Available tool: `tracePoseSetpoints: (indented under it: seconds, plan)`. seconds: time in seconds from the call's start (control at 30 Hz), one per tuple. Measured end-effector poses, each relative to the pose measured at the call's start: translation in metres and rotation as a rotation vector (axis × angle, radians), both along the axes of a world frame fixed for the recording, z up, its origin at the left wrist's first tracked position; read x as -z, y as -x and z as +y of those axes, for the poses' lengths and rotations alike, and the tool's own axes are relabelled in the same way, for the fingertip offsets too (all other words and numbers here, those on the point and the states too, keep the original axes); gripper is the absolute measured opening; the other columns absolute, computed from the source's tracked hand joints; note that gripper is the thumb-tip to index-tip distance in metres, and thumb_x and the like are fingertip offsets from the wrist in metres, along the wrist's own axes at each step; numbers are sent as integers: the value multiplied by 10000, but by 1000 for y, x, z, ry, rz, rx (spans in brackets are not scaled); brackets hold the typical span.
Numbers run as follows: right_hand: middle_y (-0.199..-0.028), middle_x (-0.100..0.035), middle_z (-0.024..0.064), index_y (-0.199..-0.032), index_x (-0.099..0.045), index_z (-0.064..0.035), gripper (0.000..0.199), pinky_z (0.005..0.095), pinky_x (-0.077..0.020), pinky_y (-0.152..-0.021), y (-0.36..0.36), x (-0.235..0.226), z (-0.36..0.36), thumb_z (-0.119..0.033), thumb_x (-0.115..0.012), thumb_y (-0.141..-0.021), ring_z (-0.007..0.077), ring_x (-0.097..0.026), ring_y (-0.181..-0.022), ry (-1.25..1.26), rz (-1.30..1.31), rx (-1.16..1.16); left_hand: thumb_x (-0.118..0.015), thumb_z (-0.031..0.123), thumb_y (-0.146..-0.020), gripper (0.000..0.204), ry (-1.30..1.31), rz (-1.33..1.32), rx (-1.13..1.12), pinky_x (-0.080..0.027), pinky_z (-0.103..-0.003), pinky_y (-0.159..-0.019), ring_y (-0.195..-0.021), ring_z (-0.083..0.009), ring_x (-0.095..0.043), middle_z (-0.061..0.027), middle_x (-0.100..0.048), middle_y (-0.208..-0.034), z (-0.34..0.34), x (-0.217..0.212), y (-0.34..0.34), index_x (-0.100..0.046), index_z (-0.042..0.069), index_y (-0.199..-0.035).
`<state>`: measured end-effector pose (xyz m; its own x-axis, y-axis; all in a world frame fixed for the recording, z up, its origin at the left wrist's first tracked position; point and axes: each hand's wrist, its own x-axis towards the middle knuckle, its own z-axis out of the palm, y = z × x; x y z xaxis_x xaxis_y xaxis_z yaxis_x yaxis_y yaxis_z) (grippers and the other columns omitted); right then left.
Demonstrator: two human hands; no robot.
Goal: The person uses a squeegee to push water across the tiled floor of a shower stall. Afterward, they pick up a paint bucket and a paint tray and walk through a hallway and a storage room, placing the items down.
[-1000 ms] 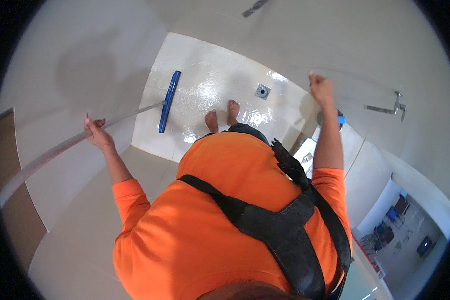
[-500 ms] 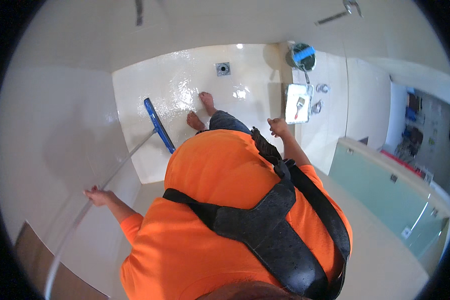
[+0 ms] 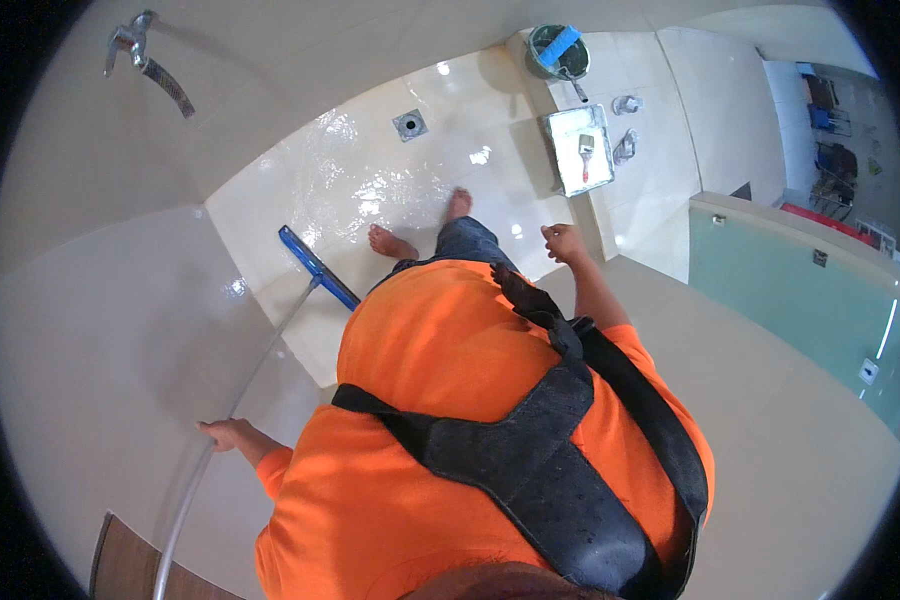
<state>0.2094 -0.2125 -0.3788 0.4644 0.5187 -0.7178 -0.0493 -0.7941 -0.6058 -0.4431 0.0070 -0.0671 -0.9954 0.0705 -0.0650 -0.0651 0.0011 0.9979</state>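
Note:
My left hand is closed around the long pale pole of a floor squeegee. The squeegee's blue head lies on the wet, shiny white floor, left of my bare feet, and its pole slants back along the left wall. Out to my right, my right hand hangs with its fingers curled in, and nothing shows in it. Nearest to that hand is a paint tray on a low ledge. A paintbrush with a red handle lies in the tray.
At the ledge's far end stands a dark bucket holding a blue paint roller. Two small clear items sit beside the tray. A square floor drain lies ahead. A tap juts from the far wall; a greenish glass panel stands right.
The view has turned to the right, bringing the tap into sight at upper left. My feet stand farther apart. My left hand still grips the pole, and the right hand stays curled.

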Motion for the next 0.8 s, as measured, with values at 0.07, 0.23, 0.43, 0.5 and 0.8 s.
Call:
tracePoseSetpoints:
  seconds: [0.07,0.23,0.43,0.5,0.8]
  plan:
    - [-711,-635,90,-1012,-638,-6,384,293,-484,-440,-17,5,-29,-369,-573,-902,157,-612,-538,-8,13,75,-722,334,-782,645,18,-67,61,-464,-419,-914,-1161,-275,-493,-97,-479,-1316,-9,-6,-21,-410,106,-1298]
    - [-727,-641,95,-1015,-637,-3,391,291,-485,-442,-66,23,-97,-371,-573,-900,156,-614,-554,15,67,202,-690,349,-802,685,434,51,367,-452,-438,-899,-1204,-285,-450,-80,-425,-1387,-18,27,-29,-356,147,-1366]
    - [-776,-648,109,-1084,-605,1,426,303,-494,-466,-153,91,-157,-381,-563,-901,169,-615,-571,6,128,311,-685,368,-805,756,916,328,640,-451,-445,-869,-1191,-278,-453,-96,-415,-1392,4,92,-116,-297,161,-1421]
    - [-787,-647,113,-1106,-593,2,426,308,-497,-472,-181,107,-187,-372,-556,-905,172,-613,-571,60,206,390,-684,371,-806,772,800,118,689,-451,-442,-867,-1193,-273,-451,-100,-413,-1393,8,120,-206,-283,164,-1432]
    - [-773,-638,102,-1004,-600,1,346,307,-492,-465,-307,191,-293,-329,-546,-914,179,-619,-576,71,313,698,-659,393,-853,715,1231,822,1906,-471,-328,-819,-948,-118,-542,-20,-583,-990,-29,166,-655,-372,38,-1403]
